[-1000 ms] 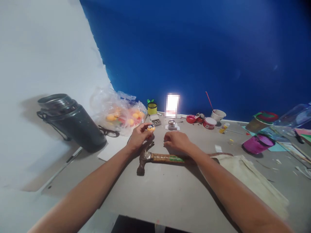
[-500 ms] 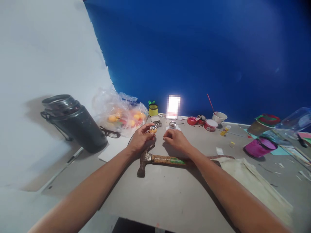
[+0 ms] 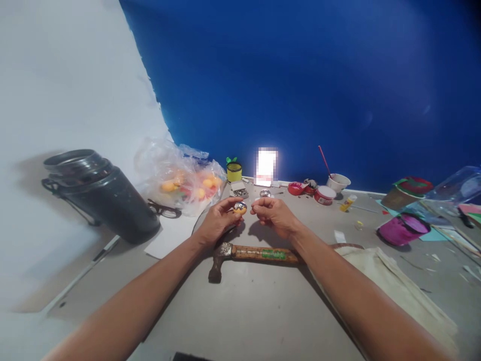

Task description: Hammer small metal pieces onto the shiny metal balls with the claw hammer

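Note:
Between the thumb and fingers of my left hand (image 3: 222, 216) is a small ball (image 3: 239, 207), yellow-orange below and covered in shiny silver pieces above. Just to its right, my right hand (image 3: 273, 213) is raised over the table with thumb and fingertips pinched together; whatever they hold is too small to make out. Behind that hand lies a second silvery ball (image 3: 265, 193), partly hidden. A claw hammer (image 3: 259, 253) with a worn wooden handle rests below both hands, its handle end passing under my right forearm. A small open box of dark bits (image 3: 239, 191) stands behind my left hand.
At left stand a dark flask (image 3: 108, 200), glasses (image 3: 169, 210) and a plastic bag of orange balls (image 3: 188, 183). A yellow cup (image 3: 234, 172) is at the back. Rightward are a red-and-white tub (image 3: 324, 194), a white cup (image 3: 340, 182), a magenta pot (image 3: 404, 229) and pale cloth (image 3: 387, 281).
My right hand has lifted from near the second ball and come closer to the ball in my left hand. The left hand has turned and shifted slightly. The view has moved a little.

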Available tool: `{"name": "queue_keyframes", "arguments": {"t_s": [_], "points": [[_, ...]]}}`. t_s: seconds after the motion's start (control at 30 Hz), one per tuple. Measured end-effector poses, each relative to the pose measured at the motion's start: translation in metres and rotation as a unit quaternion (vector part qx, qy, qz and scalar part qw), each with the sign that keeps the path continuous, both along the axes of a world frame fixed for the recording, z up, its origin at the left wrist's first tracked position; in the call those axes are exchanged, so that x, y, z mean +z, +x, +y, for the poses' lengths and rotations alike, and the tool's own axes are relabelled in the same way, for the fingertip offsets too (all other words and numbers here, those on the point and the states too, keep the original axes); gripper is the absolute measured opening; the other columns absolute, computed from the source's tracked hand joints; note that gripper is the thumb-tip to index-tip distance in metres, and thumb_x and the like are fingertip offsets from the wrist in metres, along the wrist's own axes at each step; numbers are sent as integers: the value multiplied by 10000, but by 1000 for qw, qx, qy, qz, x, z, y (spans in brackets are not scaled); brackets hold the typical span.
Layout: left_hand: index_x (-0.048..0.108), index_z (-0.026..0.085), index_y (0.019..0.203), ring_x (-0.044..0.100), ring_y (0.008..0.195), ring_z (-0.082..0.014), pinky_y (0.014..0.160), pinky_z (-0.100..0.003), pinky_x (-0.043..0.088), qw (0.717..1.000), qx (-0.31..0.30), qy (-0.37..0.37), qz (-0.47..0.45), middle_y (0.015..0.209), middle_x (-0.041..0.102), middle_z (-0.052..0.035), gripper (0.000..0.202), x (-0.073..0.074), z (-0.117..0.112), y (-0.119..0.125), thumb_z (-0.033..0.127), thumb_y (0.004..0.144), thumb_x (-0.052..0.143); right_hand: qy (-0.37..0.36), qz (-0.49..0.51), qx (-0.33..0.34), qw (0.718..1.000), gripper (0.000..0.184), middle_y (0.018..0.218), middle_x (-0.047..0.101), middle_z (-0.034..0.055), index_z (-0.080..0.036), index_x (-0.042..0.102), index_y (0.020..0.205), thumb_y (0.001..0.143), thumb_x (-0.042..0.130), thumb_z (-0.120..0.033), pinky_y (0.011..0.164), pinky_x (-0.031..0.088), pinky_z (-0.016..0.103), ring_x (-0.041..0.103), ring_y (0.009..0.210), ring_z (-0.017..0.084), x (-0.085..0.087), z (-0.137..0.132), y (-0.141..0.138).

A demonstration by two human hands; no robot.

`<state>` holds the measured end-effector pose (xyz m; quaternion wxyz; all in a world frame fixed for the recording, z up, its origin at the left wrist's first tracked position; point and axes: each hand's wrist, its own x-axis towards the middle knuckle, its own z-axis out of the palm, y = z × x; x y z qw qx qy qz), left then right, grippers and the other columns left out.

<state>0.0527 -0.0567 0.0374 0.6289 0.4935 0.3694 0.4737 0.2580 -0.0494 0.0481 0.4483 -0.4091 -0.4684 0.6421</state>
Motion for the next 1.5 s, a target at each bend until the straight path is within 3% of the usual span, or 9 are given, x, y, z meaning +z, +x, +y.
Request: {"name": "queue_keyframes", "arguments": {"t_s": [0.17,0.53,0.73,1.0,1.2,1.27,1.37,1.43,1.5], "points": [[705,202,1206,654,703,-131,658,-263,525,998,-1,32,56,952,753,-47,545,-2,0,0,312,705,890,-11,-2,36,999,400,761,717,2,-175,707,785,577,932,-432,525,399,234,462,530,63,2,-3,-2],[696,203,1213,647,672,-142,627,-258,504,995,-11,67,78,851,739,-27,508,-7,0,0,312,744,859,-21,-2,39,999,356,701,698,-9,-167,724,775,582,922,-391,485,360,213,450,507,59,-6,-1,-3],[725,202,1226,664,674,-166,630,-275,509,992,6,70,106,788,743,-26,521,-5,-2,1,302,732,855,-20,-16,23,999,329,678,693,-11,-167,729,764,576,907,-370,486,423,213,465,505,60,-7,0,-4],[759,178,1178,680,658,-181,650,-305,537,986,63,81,128,764,762,-33,502,-4,-7,5,277,695,856,76,-71,-25,994,254,705,698,3,-177,675,741,645,832,-352,484,538,241,646,601,136,-6,-5,-15],[741,178,1178,687,668,-179,634,-296,545,994,45,44,91,774,750,-30,517,-3,-7,8,306,696,879,74,-69,-2,995,312,737,692,2,-189,653,825,688,813,-419,498,562,271,645,600,144,-9,-1,-11],[720,186,1194,697,698,-181,646,-310,566,998,39,12,48,829,744,-33,530,-2,-5,7,331,710,881,85,-117,-11,989,286,755,704,7,-196,637,831,754,759,-443,498,529,261,595,552,118,-5,0,-7],[682,196,1242,711,750,-187,687,-331,588,999,40,-22,-17,856,725,-31,578,-5,2,3,318,714,881,124,-307,14,943,262,746,711,20,-192,628,750,827,687,-436,521,448,249,572,544,114,4,-8,-5],[661,191,1268,705,745,-172,713,-320,580,997,47,-32,-45,836,717,-29,613,-8,8,-2,281,703,880,168,-429,108,881,235,798,730,18,-201,691,803,787,743,-429,579,416,249,631,678,152,9,-19,-9],[652,180,1274,689,729,-151,713,-293,557,996,58,-30,-57,831,717,-32,632,-12,14,-8,241,686,876,188,-501,196,822,391,886,750,0,-240,725,948,658,857,-467,595,377,257,641,753,185,13,-31,-17]]}}
